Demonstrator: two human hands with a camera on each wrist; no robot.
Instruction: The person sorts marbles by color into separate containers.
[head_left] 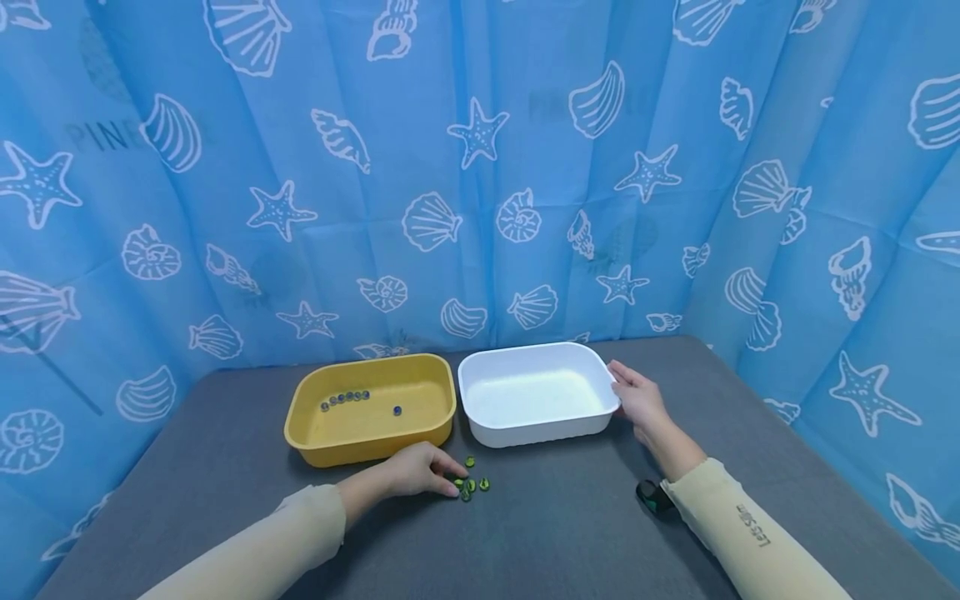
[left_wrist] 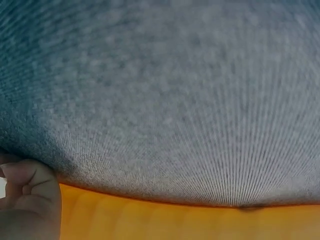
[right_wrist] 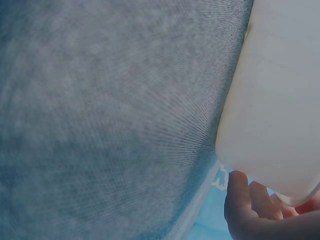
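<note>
My left hand (head_left: 423,471) is low over the table, in front of the yellow tub (head_left: 352,454). Its thumb and forefinger stand slightly apart around a small green piece (head_left: 458,482). Several similar green pieces (head_left: 483,483) lie close by the fingertips. In the left wrist view only part of the hand (left_wrist: 30,197) shows, and the green pieces are out of sight. At the right end of the white tub (head_left: 540,433), my right hand (head_left: 641,400) grips the wall by the rim. The right wrist view shows its fingers (right_wrist: 239,195) bent against the tub's corner.
Inside the yellow tub several small blue pieces (head_left: 349,397) form a row, and one blue piece (head_left: 397,411) lies apart. The two tubs stand side by side on a grey table (head_left: 540,533). A blue shell-print curtain (head_left: 480,208) hangs behind. A black device (head_left: 651,495) shows beside the right cuff.
</note>
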